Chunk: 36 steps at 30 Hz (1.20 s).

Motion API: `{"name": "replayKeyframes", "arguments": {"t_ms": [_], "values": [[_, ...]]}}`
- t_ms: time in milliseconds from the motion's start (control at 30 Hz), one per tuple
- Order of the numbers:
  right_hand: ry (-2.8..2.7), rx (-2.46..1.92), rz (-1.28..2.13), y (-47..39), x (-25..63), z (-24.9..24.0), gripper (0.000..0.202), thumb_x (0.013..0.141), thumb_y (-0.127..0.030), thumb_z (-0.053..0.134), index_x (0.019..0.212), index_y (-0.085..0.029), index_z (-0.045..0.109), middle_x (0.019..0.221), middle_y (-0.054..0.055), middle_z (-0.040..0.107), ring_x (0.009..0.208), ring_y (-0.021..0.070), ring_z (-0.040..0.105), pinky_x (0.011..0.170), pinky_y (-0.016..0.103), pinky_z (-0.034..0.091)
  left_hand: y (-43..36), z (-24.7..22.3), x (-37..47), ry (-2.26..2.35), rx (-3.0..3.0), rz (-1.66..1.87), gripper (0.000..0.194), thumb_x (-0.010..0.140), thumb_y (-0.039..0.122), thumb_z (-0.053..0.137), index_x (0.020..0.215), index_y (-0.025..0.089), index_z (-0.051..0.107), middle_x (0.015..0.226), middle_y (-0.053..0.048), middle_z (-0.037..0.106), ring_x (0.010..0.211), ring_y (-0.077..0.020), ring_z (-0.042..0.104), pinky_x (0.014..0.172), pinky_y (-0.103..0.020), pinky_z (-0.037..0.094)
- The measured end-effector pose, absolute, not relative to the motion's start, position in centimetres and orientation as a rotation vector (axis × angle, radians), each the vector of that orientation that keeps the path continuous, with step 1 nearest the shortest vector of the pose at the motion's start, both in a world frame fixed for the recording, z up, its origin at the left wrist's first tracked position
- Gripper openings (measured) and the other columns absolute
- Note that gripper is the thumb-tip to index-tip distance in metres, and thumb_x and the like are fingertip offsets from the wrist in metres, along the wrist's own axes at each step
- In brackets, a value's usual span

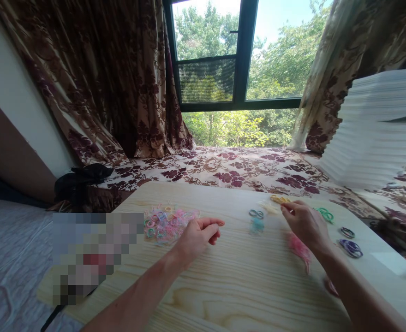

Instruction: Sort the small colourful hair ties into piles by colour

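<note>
Mixed pile of small colored bands (168, 224) lying left of frame center. Left hand (201, 234) hovering by pile's right edge, fingers curling in, thumb nearing index finger; cannot tell whether fingertips are holding band. Right hand (303, 224) reaching beside yellow bands (279, 199), right of center, fingers bunching; cannot tell what they are gripping. Teal bands (257, 225) lying between hands, pink bands (299, 248) beside right wrist, green bands (325, 215) and purple bands (351, 248) farther right. Worktop (223, 290) filling lower center; floral curtains (151, 92) flanking window (241, 87) at top.
</note>
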State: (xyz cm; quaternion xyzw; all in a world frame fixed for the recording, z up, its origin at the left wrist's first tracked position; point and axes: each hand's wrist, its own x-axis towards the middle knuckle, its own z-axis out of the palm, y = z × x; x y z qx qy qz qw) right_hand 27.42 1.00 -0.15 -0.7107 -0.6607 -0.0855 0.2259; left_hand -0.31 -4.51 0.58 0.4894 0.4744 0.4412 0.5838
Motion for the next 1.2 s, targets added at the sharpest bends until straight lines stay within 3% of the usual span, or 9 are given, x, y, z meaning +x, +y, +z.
{"name": "replayKeyframes", "arguments": {"t_ms": [133,267,567,733,1200], "values": [[-1.791,-1.771,-0.134,-0.3,26.1,0.7,0.032,0.08,-0.034,0.044,0.091,-0.02,0.071,0.087,0.006,0.066,0.063,0.0178,0.058,0.057,0.029,0.041,-4.5,0.6,-0.2,1.099,1.15,1.026,0.027,0.065,0.026,0.065,0.086,0.01,0.066,0.064,-0.003,0.063,0.056,-0.0081,0.049,0.058,-0.022,0.04],[-1.896,-1.414,0.192,-2.2,22.5,1.0,0.03,0.082,-0.038,0.046,0.085,-0.019,0.069,0.078,0.005,0.064,0.055,0.0142,0.053,0.052,0.027,0.042,-4.6,0.6,-0.2,1.064,1.183,1.007,0.03,0.065,0.026,0.066,0.09,0.01,0.063,0.066,-0.005,0.066,0.056,-0.0081,0.048,0.058,-0.022,0.038],[-1.985,-1.101,0.588,-4.7,17.8,0.4,0.02,0.082,-0.031,0.052,0.087,-0.021,0.069,0.075,0.004,0.062,0.058,0.0126,0.055,0.05,0.024,0.045,-4.8,0.6,-0.3,1.021,1.292,0.916,0.025,0.071,0.02,0.058,0.094,0.011,0.057,0.067,-0.005,0.067,0.059,-0.0093,0.051,0.063,-0.023,0.04],[-1.985,-1.075,0.651,-4.9,17.7,-0.3,0.02,0.082,-0.03,0.054,0.093,-0.021,0.068,0.078,0.004,0.062,0.06,0.0124,0.056,0.049,0.023,0.044,-5.0,0.8,-0.2,1.024,1.292,0.876,0.024,0.069,0.018,0.057,0.092,0.013,0.056,0.064,-0.002,0.066,0.06,-0.0096,0.053,0.065,-0.023,0.042],[-2.081,-1.076,0.7,-5.0,17.4,0.1,0.024,0.084,-0.033,0.05,0.088,-0.019,0.07,0.072,0.003,0.062,0.055,0.011,0.052,0.051,0.023,0.042,-5.1,0.8,-0.2,0.958,1.323,0.848,0.026,0.07,0.017,0.054,0.096,0.012,0.052,0.063,-0.001,0.064,0.06,-0.009,0.052,0.063,-0.022,0.04]]}}
